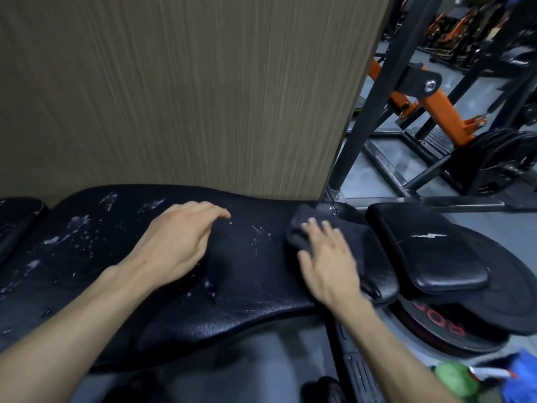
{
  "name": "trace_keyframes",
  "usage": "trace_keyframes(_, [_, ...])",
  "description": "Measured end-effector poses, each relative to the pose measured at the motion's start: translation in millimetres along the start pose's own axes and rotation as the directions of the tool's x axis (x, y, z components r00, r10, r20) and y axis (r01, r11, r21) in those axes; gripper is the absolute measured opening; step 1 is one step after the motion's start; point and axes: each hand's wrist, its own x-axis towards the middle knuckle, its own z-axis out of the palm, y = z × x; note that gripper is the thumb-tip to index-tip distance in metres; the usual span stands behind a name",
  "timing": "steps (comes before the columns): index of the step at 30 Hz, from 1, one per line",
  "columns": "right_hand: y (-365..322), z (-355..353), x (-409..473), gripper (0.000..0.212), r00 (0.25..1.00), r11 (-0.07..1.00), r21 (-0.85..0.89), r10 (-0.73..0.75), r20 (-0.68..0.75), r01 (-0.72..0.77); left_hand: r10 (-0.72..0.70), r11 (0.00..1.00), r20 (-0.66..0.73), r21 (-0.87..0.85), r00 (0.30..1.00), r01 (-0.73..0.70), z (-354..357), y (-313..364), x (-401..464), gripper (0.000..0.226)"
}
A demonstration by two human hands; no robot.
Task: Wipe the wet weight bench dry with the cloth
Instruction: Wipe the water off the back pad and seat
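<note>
Cloth (343,242) under flat right hand (328,257) on wet bench (232,286), left hand (177,242) open, empty

Red lettering is seen on the black weight plate (444,330) under the small pad, viewed upside down; only "RO" is legible, the remainder is hidden.

Desk (247,274): black, fine crackled leather grain, speckled with pale grey-white droplets and smears, densest left of the cloth. Cloth (334,228): black, matte, lying at the desk's right end. Panel (174,91) behind the desk: grey-brown with thin vertical streaks. Seat pad (430,251) right of the desk: black, 1 white scuff. Weight plate (441,330) below the seat pad: black, red lettering. Frame (436,106) beyond the desk: orange and black. Floor (261,362): grey.
</note>
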Motion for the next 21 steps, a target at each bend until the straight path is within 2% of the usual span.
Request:
trace_keyframes(2, [-18.9, 1.3, -20.9, 0.070, 0.968, 0.971, 0.015, -0.237, 0.083, 0.237, 0.001, 1.000, -0.001, -0.011, 1.000, -0.001, 3.5, 1.6, 4.8, 0.036])
trace_keyframes(4, [-3.6, -8.4, -16.0, 0.067, 0.961, 0.965, 0.051, -0.260, 0.097, 0.256, 0.023, 0.999, 0.005, -0.025, 1.000, -0.023, 8.3, 6.0, 9.5, 0.036])
trace_keyframes(6, [32.2, -13.2, 7.9, 0.064, 0.997, 0.994, 0.079, -0.077, 0.022, 0.075, 0.062, 0.998, 0.027, -0.034, 0.998, -0.061, 14.3, 9.7, 12.1, 0.037])
trace_keyframes(8, [60.1, -20.6, 36.5, 0.064, 0.980, 0.974, 0.120, 0.199, -0.027, -0.194, 0.085, 0.996, 0.051, -0.036, 0.995, -0.083, 18.3, 12.4, 9.8, 0.038])
trace_keyframes(9, [60.5, -18.7, 44.8, 0.063, 0.958, 0.954, 0.114, 0.284, -0.042, -0.277, 0.088, 0.996, 0.057, -0.033, 0.995, -0.086, 19.4, 12.4, 8.1, 0.038])
trace_keyframes(10, [52.0, -13.3, 46.8, 0.064, 0.955, 0.955, 0.085, 0.290, -0.054, -0.285, 0.087, 0.996, 0.054, -0.034, 0.995, -0.085, 19.7, 12.0, 6.6, 0.038])
trace_keyframes(12, [28.4, -2.2, 30.0, 0.067, 0.994, 0.995, 0.025, 0.103, -0.042, -0.102, 0.082, 0.996, 0.043, -0.040, 0.996, -0.081, 19.1, 10.4, 7.1, 0.038])
trace_keyframes(14, [19.5, -0.8, 3.2, 0.069, 0.985, 0.986, 0.055, -0.161, 0.060, 0.158, 0.074, 0.997, 0.042, -0.042, 0.996, -0.072, 19.4, 9.8, 11.1, 0.038])
trace_keyframes(15, [23.9, -6.1, -0.7, 0.068, 0.969, 0.970, 0.103, -0.231, 0.091, 0.221, 0.072, 0.997, 0.045, -0.044, 0.996, -0.070, 19.1, 9.5, 13.8, 0.037])
trace_keyframes(16, [36.2, -10.3, 6.0, 0.067, 0.969, 0.966, 0.143, -0.231, 0.093, 0.217, 0.068, 0.997, 0.044, -0.047, 0.997, -0.066, 18.6, 9.6, 15.8, 0.037])
trace_keyframes(17, [48.6, -13.1, 18.3, 0.065, 0.983, 0.974, 0.159, -0.174, 0.067, 0.161, 0.063, 0.997, 0.045, -0.051, 0.997, -0.060, 18.5, 9.9, 17.3, 0.037])
trace_keyframes(19, [72.2, -20.2, 54.2, 0.056, 0.998, 0.982, 0.178, 0.067, 0.012, -0.068, 0.048, 0.997, 0.053, -0.057, 0.997, -0.045, 17.9, 9.3, 18.2, 0.038])
trace_keyframes(21, [76.6, -22.2, 86.9, 0.040, 0.954, 0.937, 0.185, 0.300, 0.001, -0.295, 0.038, 0.998, 0.048, -0.056, 0.998, -0.035, 16.6, 5.7, 16.2, 0.038])
